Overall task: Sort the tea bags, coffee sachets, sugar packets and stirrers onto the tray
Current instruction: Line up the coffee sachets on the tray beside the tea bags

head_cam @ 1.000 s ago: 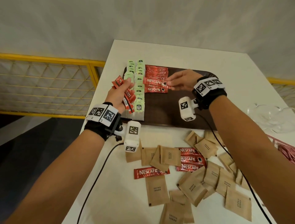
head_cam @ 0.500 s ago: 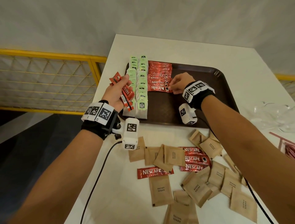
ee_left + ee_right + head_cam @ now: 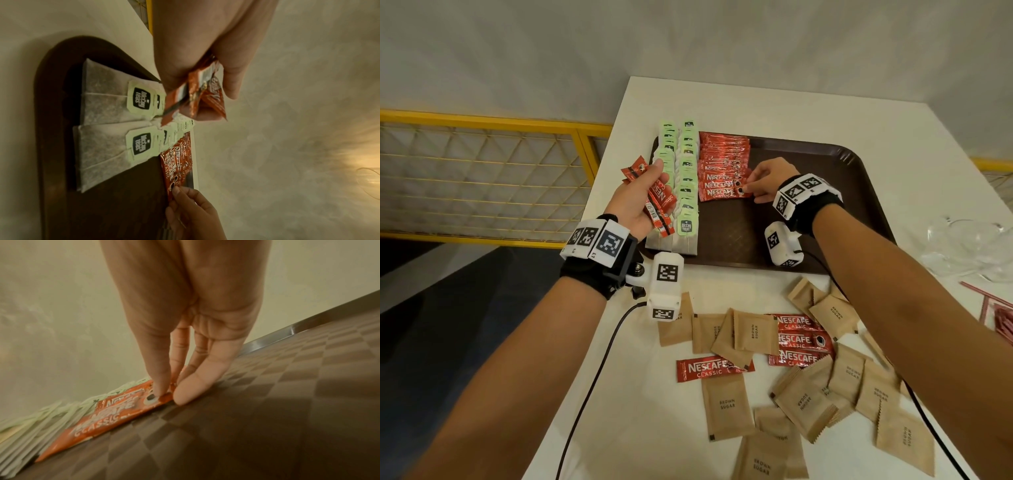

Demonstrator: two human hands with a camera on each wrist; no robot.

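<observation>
Coffee sachets in a red row (image 3: 724,171) lie overlapped on the brown tray (image 3: 808,205), just right of two columns of tea bags (image 3: 681,178) at the tray's 9 o'clock side. We find the right hand (image 3: 767,183) with thumb and fingertip closed on the right end of the nearest sachet (image 3: 115,408), which lies flat on the tray floor. The left hand (image 3: 640,202) hovers over the tray's left edge, curled round a loose bundle of spare sachets (image 3: 659,202).

On the table (image 3: 640,428) at 6 o'clock, sugar packets (image 3: 726,407) and four more sachets (image 3: 714,368) remain unsorted; red stirrers (image 3: 1000,322) sit at 3 o'clock.

Risks, in our judgement: a sideways nudge of the pinched sachet could skew the overlapped row; the left bundle is fanned and slack, so one could slip onto the tea bags; the trailing wrist cable (image 3: 592,380) could drag packets.
</observation>
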